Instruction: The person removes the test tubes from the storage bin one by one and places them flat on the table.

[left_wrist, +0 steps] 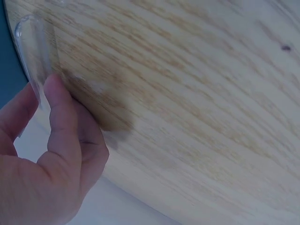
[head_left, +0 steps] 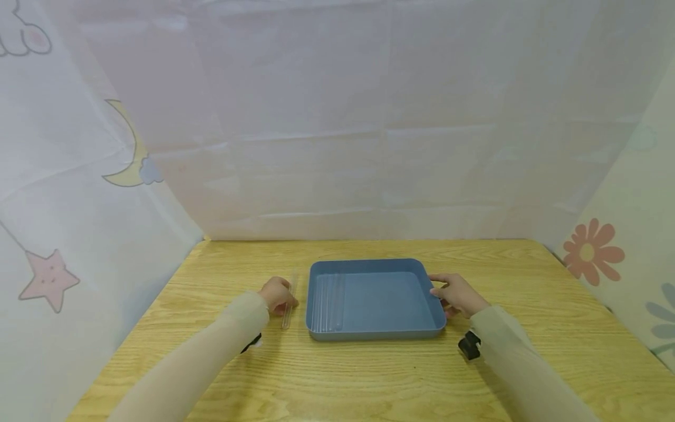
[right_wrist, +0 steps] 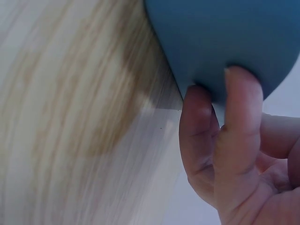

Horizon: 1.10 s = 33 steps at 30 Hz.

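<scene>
My left hand (head_left: 278, 295) pinches a clear tube (head_left: 287, 316) between thumb and fingers, just left of the tray. In the left wrist view the rounded end of this tube (left_wrist: 33, 44) sticks out past the fingertips. On the other side, my right hand (head_left: 454, 293) holds the right wall of a blue-grey rectangular tray (head_left: 377, 336). Its thumb is at the rim, and in the right wrist view two fingertips press the outer wall of the tray (right_wrist: 220, 37). Several similar clear tubes (head_left: 327, 302) lie side by side along the tray's left end.
The tray stands on a wood-grain table (head_left: 343, 381). A pale printed cloth (head_left: 337, 146) hangs behind the table and along both sides. Both sleeves are light, and a dark strap (head_left: 469, 346) shows at the right wrist.
</scene>
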Each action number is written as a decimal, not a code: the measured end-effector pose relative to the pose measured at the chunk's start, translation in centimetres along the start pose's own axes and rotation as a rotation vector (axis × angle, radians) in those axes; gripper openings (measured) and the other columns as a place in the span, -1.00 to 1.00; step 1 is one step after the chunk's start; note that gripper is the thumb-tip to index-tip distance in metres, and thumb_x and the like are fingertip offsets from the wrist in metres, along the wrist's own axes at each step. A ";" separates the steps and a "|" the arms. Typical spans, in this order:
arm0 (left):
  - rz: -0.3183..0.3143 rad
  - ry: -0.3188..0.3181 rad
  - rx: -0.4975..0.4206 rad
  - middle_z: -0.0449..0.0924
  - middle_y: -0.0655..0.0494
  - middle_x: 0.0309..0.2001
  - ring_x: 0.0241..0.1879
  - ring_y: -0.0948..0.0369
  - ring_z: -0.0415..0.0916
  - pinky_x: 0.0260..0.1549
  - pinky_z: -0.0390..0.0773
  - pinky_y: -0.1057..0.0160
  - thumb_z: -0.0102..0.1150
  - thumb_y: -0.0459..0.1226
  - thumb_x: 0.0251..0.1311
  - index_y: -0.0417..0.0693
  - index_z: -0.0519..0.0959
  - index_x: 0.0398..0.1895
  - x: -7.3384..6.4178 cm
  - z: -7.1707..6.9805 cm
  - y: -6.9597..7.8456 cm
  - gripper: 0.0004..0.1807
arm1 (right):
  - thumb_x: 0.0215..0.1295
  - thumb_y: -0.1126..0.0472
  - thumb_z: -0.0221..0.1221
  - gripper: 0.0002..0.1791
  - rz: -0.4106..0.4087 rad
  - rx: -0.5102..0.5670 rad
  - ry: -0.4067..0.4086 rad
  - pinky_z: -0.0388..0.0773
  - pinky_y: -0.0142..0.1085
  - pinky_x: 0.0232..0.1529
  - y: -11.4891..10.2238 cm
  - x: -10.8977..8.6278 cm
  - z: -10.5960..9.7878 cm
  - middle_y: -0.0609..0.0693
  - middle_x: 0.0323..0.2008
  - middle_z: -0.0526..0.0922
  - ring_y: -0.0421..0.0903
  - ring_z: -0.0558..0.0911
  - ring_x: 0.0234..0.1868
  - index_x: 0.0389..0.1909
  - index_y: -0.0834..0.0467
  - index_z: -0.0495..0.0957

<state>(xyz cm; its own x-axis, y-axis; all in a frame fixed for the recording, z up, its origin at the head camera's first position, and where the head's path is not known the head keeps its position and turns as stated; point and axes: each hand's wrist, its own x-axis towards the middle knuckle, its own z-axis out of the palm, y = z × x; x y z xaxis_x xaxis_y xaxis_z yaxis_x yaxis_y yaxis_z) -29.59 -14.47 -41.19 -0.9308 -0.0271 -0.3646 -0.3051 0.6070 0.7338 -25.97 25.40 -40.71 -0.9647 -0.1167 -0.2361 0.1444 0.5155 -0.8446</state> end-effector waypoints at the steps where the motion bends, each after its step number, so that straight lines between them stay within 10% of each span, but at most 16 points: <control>1: 0.003 -0.001 0.006 0.42 0.00 -0.42 -0.59 0.23 0.31 -0.66 0.49 0.40 0.32 -0.52 0.06 -0.45 0.33 0.21 0.0 0.0 0.0 -0.39 | 0.47 0.38 -0.01 -0.43 -0.003 0.000 -0.003 0.49 -0.28 -0.65 0.0 0.0 0.0 0.24 -0.18 0.56 -0.10 0.47 -0.56 0.42 0.43 0.10; 33: 0.068 -0.088 -0.197 0.36 -0.42 0.15 -0.24 0.05 0.48 -0.31 0.65 0.26 0.12 -0.44 0.30 -0.53 0.16 0.33 -3.1 -3.9 -1.0 -0.39 | 0.48 0.39 -0.04 -0.45 -0.015 -0.003 -0.011 0.48 -0.28 -0.64 -0.1 -0.2 0.1 0.14 -0.42 0.57 -0.13 0.44 -0.62 0.41 0.44 0.10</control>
<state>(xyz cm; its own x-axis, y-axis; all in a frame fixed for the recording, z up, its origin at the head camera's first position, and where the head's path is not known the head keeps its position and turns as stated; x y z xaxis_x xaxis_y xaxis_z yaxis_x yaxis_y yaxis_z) -27.23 -18.09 -38.52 -0.9319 0.0832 -0.3532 -0.2842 0.4379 0.8529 -25.75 25.28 -40.57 -0.9642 -0.1339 -0.2291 0.1294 0.5163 -0.8466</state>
